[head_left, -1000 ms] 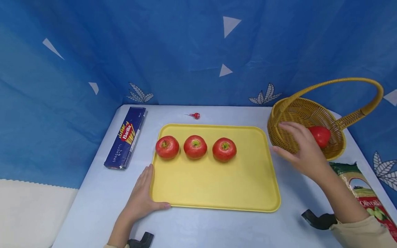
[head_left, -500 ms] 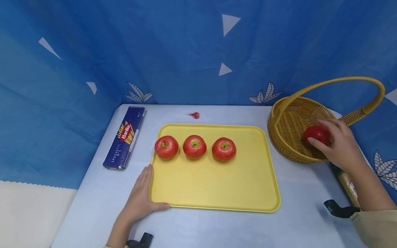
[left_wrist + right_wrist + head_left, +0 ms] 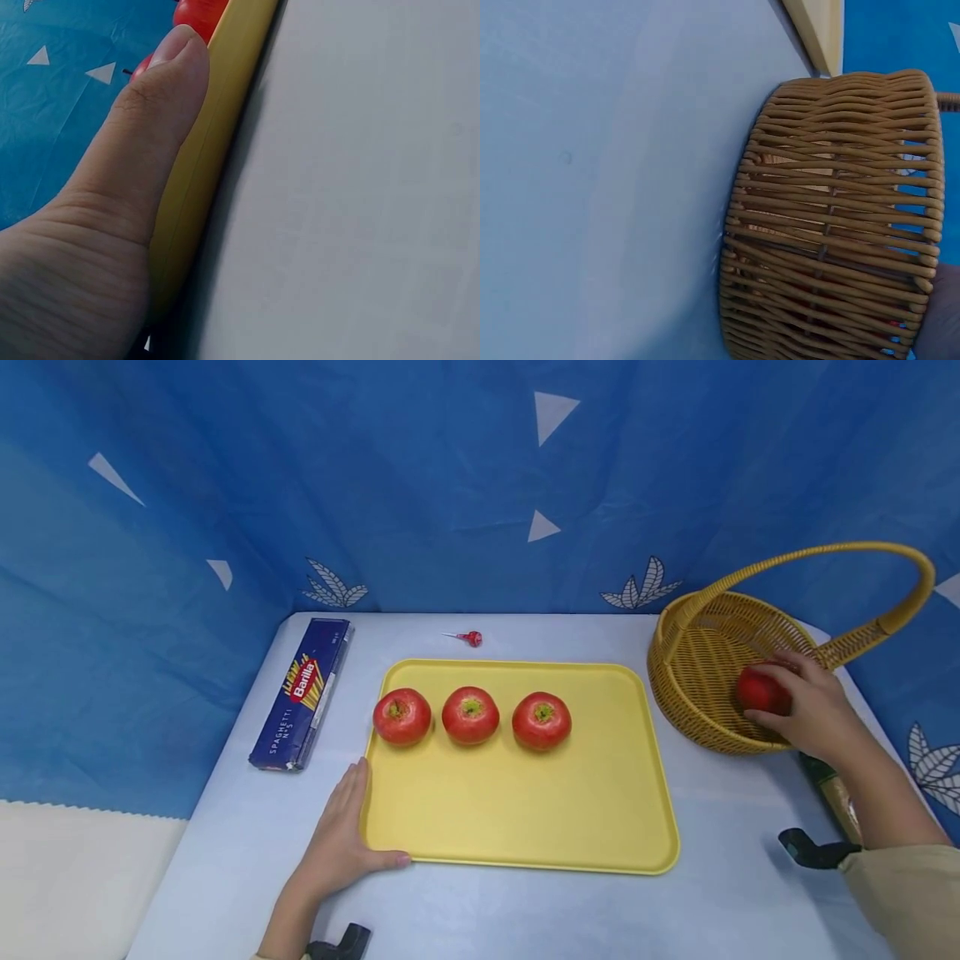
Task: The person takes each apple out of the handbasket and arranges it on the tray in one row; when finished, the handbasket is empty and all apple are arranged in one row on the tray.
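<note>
A yellow tray (image 3: 525, 827) lies mid-table with three red apples (image 3: 470, 715) in a row near its far edge. My left hand (image 3: 345, 835) rests flat at the tray's front-left corner, fingers straight along the left rim and thumb along the front rim. The left wrist view shows that thumb (image 3: 150, 127) pressed against the tray rim (image 3: 217, 135). At the right, my right hand (image 3: 802, 702) reaches into a woven yellow basket (image 3: 697, 652) with its fingers curled round a fourth red apple (image 3: 759, 691). In the right wrist view only the basket's wall (image 3: 832, 225) is plain.
A blue spaghetti box (image 3: 303, 692) lies left of the tray. A small red lollipop (image 3: 470, 638) sits behind it. A food bag (image 3: 840, 802) lies under my right forearm near the table's right edge. Blue cloth hangs behind the table.
My right hand went from the basket's front rim over into the basket and closed round the apple there. The left hand and the tray have stayed put.
</note>
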